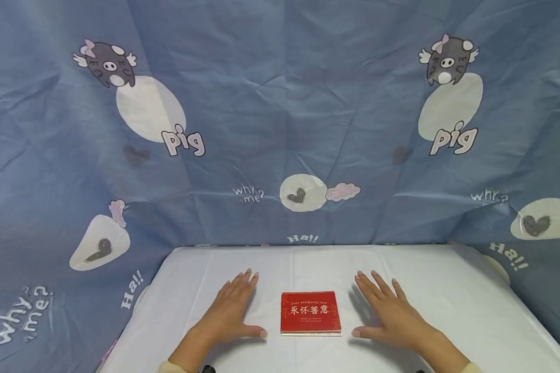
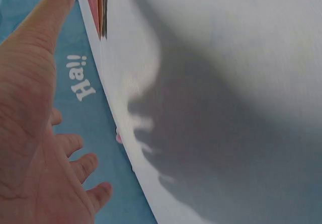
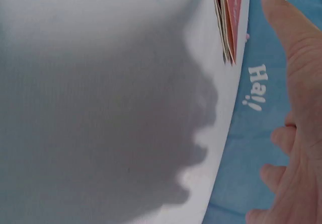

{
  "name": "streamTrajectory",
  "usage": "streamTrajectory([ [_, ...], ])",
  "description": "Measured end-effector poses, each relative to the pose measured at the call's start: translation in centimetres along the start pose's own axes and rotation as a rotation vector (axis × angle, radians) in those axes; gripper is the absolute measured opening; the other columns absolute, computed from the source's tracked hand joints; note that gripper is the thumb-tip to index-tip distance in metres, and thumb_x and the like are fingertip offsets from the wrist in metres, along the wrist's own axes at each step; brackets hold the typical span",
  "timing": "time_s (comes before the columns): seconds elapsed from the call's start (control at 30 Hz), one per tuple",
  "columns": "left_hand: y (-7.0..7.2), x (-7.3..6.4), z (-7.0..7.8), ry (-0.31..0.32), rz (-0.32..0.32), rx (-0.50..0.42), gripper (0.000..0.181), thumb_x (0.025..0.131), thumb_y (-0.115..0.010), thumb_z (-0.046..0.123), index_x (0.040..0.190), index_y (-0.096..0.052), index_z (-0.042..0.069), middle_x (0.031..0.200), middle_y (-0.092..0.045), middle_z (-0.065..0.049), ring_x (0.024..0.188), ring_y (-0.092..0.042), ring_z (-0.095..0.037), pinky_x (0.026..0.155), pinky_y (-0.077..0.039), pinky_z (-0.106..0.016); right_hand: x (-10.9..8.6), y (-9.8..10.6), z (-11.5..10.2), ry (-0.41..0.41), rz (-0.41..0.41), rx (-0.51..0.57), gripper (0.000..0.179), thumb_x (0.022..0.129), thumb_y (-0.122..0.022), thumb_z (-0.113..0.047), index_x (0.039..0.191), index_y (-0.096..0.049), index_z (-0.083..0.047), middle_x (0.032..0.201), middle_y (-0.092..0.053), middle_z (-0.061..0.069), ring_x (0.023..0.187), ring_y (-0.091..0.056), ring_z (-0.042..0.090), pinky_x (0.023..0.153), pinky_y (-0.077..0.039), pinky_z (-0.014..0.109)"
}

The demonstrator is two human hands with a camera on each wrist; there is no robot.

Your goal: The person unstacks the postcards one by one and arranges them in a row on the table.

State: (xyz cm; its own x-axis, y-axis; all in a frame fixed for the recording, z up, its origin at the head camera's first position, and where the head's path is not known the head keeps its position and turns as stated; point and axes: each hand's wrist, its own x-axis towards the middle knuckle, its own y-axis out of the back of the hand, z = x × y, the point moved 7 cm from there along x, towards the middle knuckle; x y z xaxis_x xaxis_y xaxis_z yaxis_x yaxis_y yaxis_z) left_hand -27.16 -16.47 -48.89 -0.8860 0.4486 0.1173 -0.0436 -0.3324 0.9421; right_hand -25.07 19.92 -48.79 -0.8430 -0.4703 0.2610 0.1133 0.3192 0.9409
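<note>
A small red booklet [image 1: 310, 312] with white and gold lettering lies closed and flat on the white tabletop, between the two hands. Its layered page edges show at the top of both wrist views. To its left, my left hand [image 1: 231, 311] hovers over the table with fingers spread and thumb pointing at the booklet. Mirroring it on the right, my right hand [image 1: 392, 316] is spread the same way, thumb toward the booklet's right edge. Both hands are apart from the booklet and hold nothing; each casts a shadow on the cloth.
White cloth [image 1: 471, 290] covers the table. Behind it and along both sides hangs a blue curtain [image 1: 242, 103] printed with pigs, hearts and words, meeting the table's far edge.
</note>
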Motion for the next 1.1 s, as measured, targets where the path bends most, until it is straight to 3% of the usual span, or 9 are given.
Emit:
streamTrajectory([
  [0.33, -1.2, 1.5, 1.9, -0.062, -0.035, -0.020, 0.133, 0.070, -0.083, 0.074, 0.166, -0.023, 0.004, 0.170, -0.025, -0.018, 0.155, -0.025, -0.042, 0.121, -0.028, -0.062, 1.6, -1.0, -1.4, 0.059, -0.020, -0.001, 0.115, 0.080, -0.073, -0.077, 0.164, -0.034, -0.009, 0.168, -0.036, 0.008, 0.154, -0.027, 0.041, 0.118, -0.022, 0.071],
  [0.63, -3.4, 1.3, 3.5, -0.047, -0.103, -0.012, 0.131, 0.070, -0.084, 0.072, 0.166, -0.025, 0.005, 0.169, -0.030, -0.012, 0.154, -0.029, -0.038, 0.123, -0.026, -0.059, 1.6, -3.0, -2.8, 0.108, -0.062, 0.042, 0.115, 0.081, -0.070, -0.078, 0.160, -0.037, 0.000, 0.164, -0.041, 0.015, 0.151, -0.035, 0.042, 0.120, -0.025, 0.066],
  [0.93, -4.1, 2.4, 4.5, -0.047, -0.118, -0.039, 0.125, 0.075, -0.082, 0.070, 0.167, -0.024, 0.008, 0.169, -0.033, -0.007, 0.154, -0.031, -0.034, 0.122, -0.031, -0.055, 2.5, -3.6, -3.2, 0.133, -0.069, 0.056, 0.109, 0.084, -0.070, -0.075, 0.157, -0.042, 0.000, 0.160, -0.047, 0.014, 0.149, -0.039, 0.041, 0.118, -0.032, 0.064],
  [1.1, -4.6, 2.7, 4.5, -0.037, -0.124, -0.038, 0.120, 0.077, -0.083, 0.068, 0.166, -0.028, 0.011, 0.166, -0.039, -0.006, 0.152, -0.035, -0.033, 0.121, -0.033, -0.053, 3.1, -4.1, -3.4, 0.123, -0.123, 0.090, 0.101, 0.084, -0.077, -0.067, 0.155, -0.045, -0.002, 0.156, -0.052, 0.012, 0.148, -0.041, 0.038, 0.118, -0.033, 0.062],
])
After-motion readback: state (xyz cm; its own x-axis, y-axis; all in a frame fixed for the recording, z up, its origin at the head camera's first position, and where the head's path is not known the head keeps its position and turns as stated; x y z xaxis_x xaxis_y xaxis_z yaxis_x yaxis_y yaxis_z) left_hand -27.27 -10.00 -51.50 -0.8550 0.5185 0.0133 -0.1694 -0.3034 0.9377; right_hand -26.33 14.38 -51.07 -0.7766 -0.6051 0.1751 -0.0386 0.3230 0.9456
